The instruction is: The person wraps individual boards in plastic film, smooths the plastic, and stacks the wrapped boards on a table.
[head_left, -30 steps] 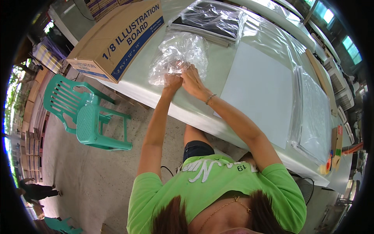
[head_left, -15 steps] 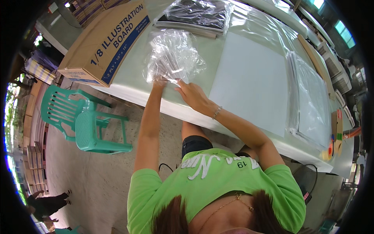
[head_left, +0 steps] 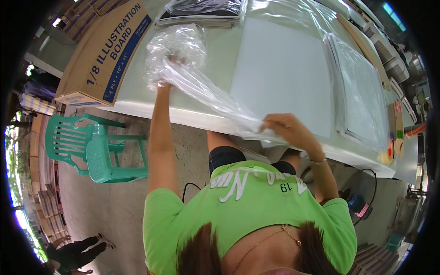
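A clear plastic bag (head_left: 215, 98), drawn into a long twisted strip, stretches from my left hand to my right hand across the table's near edge. My left hand (head_left: 170, 68) is closed around its far left end, its fingers partly veiled by crumpled plastic. A bunched heap of clear plastic (head_left: 183, 41) lies on the table around and beyond that hand. Pinched in my right hand (head_left: 288, 129) is the other end, off the near edge of the table.
Left stands a brown cardboard box (head_left: 103, 57); below it, a green plastic chair (head_left: 103, 153). A plastic-wrapped stack (head_left: 199, 19) lies at the back. Rightward are a white sheet (head_left: 282, 78), another wrapped stack (head_left: 360, 91) and tape rolls (head_left: 387, 153). A fan (head_left: 360, 197) stands lower right.
My right hand has moved right and toward me, pulling the plastic out into a long strip. My left hand has stayed at the bunched plastic.
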A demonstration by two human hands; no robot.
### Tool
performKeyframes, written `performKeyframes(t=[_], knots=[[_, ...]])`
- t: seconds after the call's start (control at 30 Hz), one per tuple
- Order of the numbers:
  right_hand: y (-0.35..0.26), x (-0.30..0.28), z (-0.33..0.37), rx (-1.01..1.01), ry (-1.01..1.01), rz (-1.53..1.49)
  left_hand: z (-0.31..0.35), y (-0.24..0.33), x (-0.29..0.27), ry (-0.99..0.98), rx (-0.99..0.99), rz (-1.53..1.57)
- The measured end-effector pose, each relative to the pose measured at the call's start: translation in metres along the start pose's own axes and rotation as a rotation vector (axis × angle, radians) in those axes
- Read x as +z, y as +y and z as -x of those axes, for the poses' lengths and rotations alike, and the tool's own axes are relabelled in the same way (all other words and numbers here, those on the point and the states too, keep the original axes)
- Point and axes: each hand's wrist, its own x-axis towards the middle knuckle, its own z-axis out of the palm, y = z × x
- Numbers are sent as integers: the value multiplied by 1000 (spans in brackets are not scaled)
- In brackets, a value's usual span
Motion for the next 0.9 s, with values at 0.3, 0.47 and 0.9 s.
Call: performKeyframes(t=[0.3, 0.47, 0.9], knots=[[8, -81, 77, 112, 845, -589, 3, 52, -202, -645, -556, 827], [2, -76, 61, 37, 839, -482, -30, 104, -363, 245, -918, 596], [0, -78, 90, 194, 616, -208, -148, 199, -311, -1290, 135, 1552]])
